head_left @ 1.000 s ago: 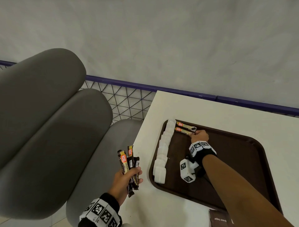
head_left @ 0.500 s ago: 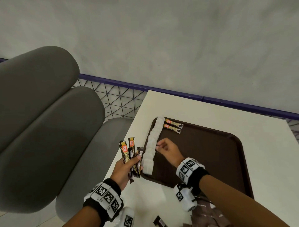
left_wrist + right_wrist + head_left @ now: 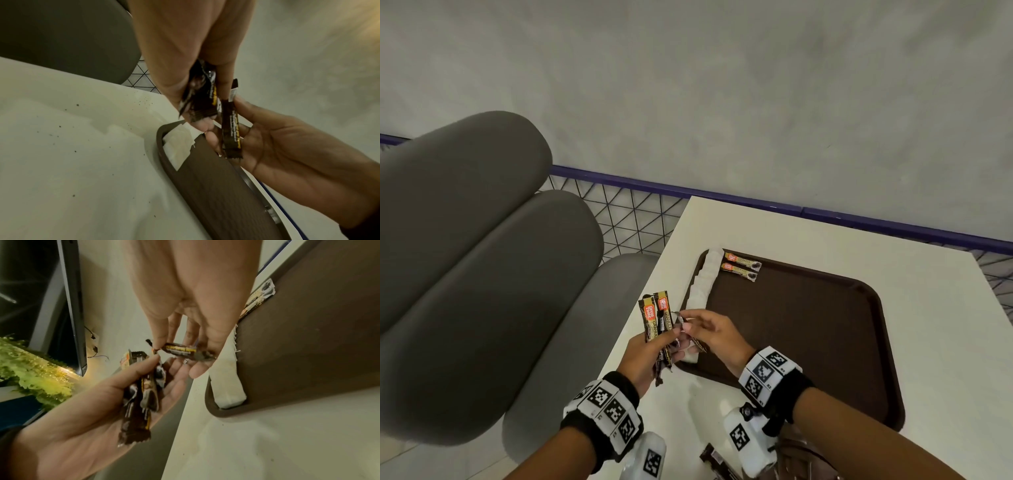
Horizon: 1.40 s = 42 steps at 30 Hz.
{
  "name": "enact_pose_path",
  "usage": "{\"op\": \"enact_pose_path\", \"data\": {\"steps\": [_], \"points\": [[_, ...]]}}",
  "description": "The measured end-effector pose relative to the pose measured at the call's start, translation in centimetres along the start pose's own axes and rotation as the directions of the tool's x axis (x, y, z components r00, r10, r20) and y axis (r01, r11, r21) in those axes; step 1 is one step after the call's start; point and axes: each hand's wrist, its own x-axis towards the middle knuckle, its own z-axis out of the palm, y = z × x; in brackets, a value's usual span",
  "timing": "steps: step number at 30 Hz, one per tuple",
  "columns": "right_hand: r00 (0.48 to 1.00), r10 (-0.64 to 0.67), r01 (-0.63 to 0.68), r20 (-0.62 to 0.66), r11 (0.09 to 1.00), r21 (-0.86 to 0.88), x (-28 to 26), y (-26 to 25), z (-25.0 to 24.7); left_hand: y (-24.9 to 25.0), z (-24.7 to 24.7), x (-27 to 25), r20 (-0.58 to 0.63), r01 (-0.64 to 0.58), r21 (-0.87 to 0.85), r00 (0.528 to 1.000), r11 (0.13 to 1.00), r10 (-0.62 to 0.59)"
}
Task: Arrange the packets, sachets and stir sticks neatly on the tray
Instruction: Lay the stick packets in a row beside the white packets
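Left hand [image 3: 645,356] grips coffee sachet bunch [image 3: 656,320], lower ends hidden; right hand [image 3: 714,334] pinches one sachet [image 3: 182,350]. Items at bottom edge cut off.

A dark brown tray [image 3: 808,329] is seen on an off-white table [image 3: 774,236]. White sachets [image 3: 703,284] are lined along its edge. The coffee stick packets [image 3: 657,317] are coloured dark brown with gold bands and orange-red logos. Black-and-white square-patterned markers are borne by the wristbands [image 3: 606,407]. Grey chair cushions [image 3: 482,260] and a purple rail [image 3: 722,193] are shown.
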Motion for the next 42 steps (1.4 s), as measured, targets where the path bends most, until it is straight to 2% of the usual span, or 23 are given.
{"op": "enact_pose_path", "data": {"steps": [2, 7, 15, 19, 22, 25, 27, 31, 33, 35, 37, 40, 42], "points": [[0.999, -0.031, 0.032, 0.014, 0.998, -0.049, 0.0, -0.1, -0.3, 0.2, -0.2, -0.2, -0.004, 0.002, 0.015, 1.000, 1.000, -0.002], [0.990, -0.144, 0.134, -0.006, 0.934, -0.330, -0.2, 0.3, -1.0, 0.7, -0.4, -0.5, -0.049, -0.016, -0.023, 0.999, 1.000, 0.014], [0.981, -0.193, 0.178, -0.009, 0.920, -0.348, -0.6, 0.7, -1.1, 0.1, -0.4, 0.0, -0.078, -0.047, 0.093, 0.995, 0.995, 0.054], [0.991, -0.122, 0.097, -0.054, 0.939, -0.331, -0.9, 1.0, -1.9, 0.1, -0.7, 0.4, -0.084, -0.057, 0.120, 0.994, 0.991, 0.067], [0.995, 0.020, -0.054, -0.094, 0.924, -0.379, -1.0, 1.5, -3.3, 0.4, -1.1, 0.6, -0.101, -0.064, 0.101, 0.992, 0.993, 0.074], [0.981, 0.186, -0.196, -0.063, 0.932, -0.303, -1.1, 1.9, -4.2, 0.5, -1.1, 0.8, -0.087, -0.066, 0.082, 0.994, 0.995, 0.073], [0.969, 0.235, -0.244, -0.076, 0.955, -0.168, -1.1, 2.0, -4.3, 0.5, -0.9, 0.9, -0.076, -0.067, 0.071, 0.994, 0.995, 0.072], [0.960, 0.227, -0.211, -0.163, 0.971, 0.112, -0.5, 1.8, -4.9, 0.5, -0.7, 1.4, -0.086, -0.068, 0.065, 0.994, 0.996, 0.073], [0.953, 0.214, -0.179, -0.216, 0.969, 0.169, 0.0, 1.5, -5.7, 0.5, -0.7, 1.7, -0.101, -0.064, 0.064, 0.992, 0.996, 0.070], [0.923, 0.195, -0.148, -0.332, 0.976, 0.161, 0.9, 1.0, -6.9, 0.5, -1.0, 1.9, -0.115, -0.064, 0.066, 0.991, 0.996, 0.071], [0.859, 0.174, -0.137, -0.482, 0.984, 0.111, 2.1, 0.6, -8.6, 0.4, -1.3, 2.1, -0.112, -0.060, 0.075, 0.991, 0.995, 0.068], [0.753, 0.168, -0.192, -0.636, 0.981, 0.032, 4.4, 0.8, -11.3, 0.4, -2.1, 2.3, -0.116, -0.046, 0.077, 0.992, 0.996, 0.055], [0.701, 0.162, -0.265, -0.694, 0.963, -0.044, 5.9, 1.6, -12.7, 0.4, -2.6, 2.5, -0.114, -0.040, 0.078, 0.992, 0.996, 0.049]]}}
